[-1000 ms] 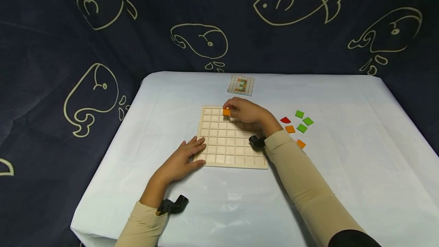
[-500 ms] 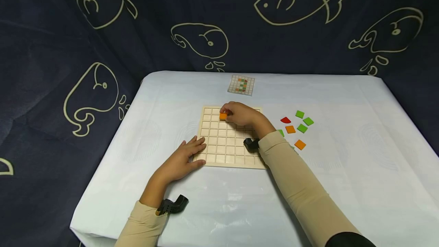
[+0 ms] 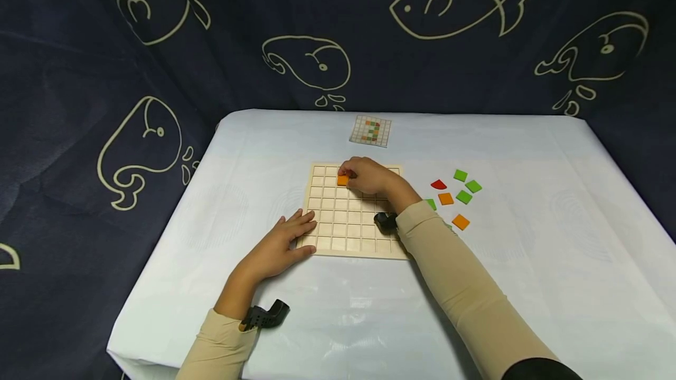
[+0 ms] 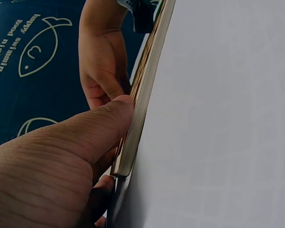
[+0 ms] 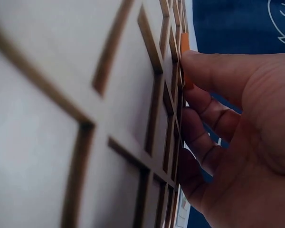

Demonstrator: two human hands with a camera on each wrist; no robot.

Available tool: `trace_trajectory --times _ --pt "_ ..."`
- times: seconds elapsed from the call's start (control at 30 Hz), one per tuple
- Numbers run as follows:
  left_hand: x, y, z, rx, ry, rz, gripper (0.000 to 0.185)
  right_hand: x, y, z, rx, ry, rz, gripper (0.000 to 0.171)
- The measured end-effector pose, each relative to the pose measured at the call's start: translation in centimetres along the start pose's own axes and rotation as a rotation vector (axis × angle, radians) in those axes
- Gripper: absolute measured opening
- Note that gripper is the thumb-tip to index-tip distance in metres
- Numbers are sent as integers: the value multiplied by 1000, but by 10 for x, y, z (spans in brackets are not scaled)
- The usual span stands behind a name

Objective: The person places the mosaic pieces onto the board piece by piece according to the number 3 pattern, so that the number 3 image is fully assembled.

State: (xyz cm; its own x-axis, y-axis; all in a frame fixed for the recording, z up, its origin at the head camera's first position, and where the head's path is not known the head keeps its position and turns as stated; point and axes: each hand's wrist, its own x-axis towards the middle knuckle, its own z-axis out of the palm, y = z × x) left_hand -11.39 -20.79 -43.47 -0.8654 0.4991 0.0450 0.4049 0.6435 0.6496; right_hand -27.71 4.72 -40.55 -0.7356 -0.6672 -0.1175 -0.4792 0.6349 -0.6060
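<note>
A wooden grid board [image 3: 340,216] lies flat on the table, its square cells framed by raised strips. My right hand [image 3: 372,176] is over the board's upper part and pinches an orange square tile [image 3: 342,180] between thumb and fingers. In the right wrist view the tile [image 5: 185,47] stands against the grid, partly covered by the thumb. At the board's lower left corner rests my left hand [image 3: 280,245], fingers spread and fairly straight on the edge. The left wrist view shows its thumb [image 4: 109,116] lying against the board's side [image 4: 141,111].
Right of the board lie loose tiles: several green ones [image 3: 464,197], orange squares [image 3: 460,222] and a red curved piece [image 3: 438,184]. My right forearm [image 3: 459,274] partly covers some of them. Behind the board lies a pattern card [image 3: 371,131] with a coloured grid.
My right hand has moved slightly left and nearer to me over the board with the orange tile, then nearly stopped. The left hand has stayed in place.
</note>
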Motion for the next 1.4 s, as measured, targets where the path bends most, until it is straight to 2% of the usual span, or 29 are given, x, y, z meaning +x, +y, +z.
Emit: trace_trajectory --times 0.77,1.1,1.4 --pt "0 0 1 -5 -3 -1 58 -4 1 1 -5 10 7 28" --pt "1 1 0 7 -3 -4 58 -6 1 1 51 -4 12 31" --pt "0 3 -1 4 1 -10 59 -5 0 1 23 5 11 30"
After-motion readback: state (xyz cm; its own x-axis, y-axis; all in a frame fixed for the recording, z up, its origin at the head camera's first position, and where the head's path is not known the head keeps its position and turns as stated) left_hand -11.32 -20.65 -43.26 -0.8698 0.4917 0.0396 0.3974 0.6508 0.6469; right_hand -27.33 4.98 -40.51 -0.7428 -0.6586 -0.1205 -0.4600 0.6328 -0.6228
